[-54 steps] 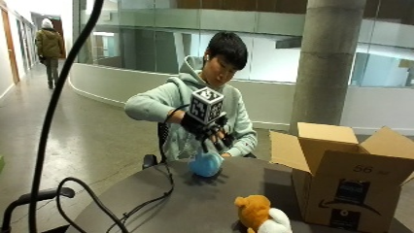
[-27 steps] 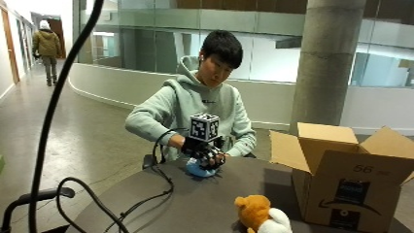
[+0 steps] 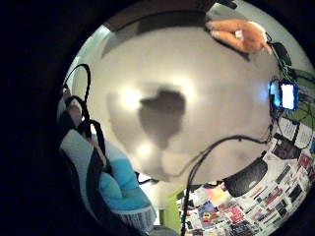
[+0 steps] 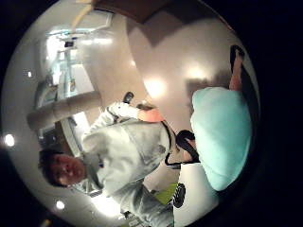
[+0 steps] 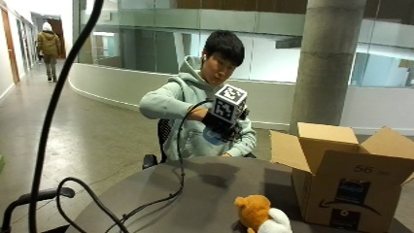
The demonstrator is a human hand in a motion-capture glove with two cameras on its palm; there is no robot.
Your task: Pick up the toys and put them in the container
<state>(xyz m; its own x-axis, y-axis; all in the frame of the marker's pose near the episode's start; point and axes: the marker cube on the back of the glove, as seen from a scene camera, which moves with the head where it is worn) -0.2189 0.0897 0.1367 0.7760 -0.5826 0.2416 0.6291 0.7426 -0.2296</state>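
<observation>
Cardboard box sits open at lower right of the outside view, on the grey round table. Orange-and-white plush toy lies at bottom centre, just beside the box. Gloved right hand is raised mid-frame over the table, fingers curled round a light-blue plush toy, pressed against the palm.

Round grey worktop, glossy, light patches reflected on surface. Behind it pale curved low wall topped by glass panels. Thick concrete column stands beyond worktop's far right edge. Polished concrete floor runs back into corridor at left, wooden door on its side wall. Dark wood band above glazing. Dark chair at worktop's far edge.
</observation>
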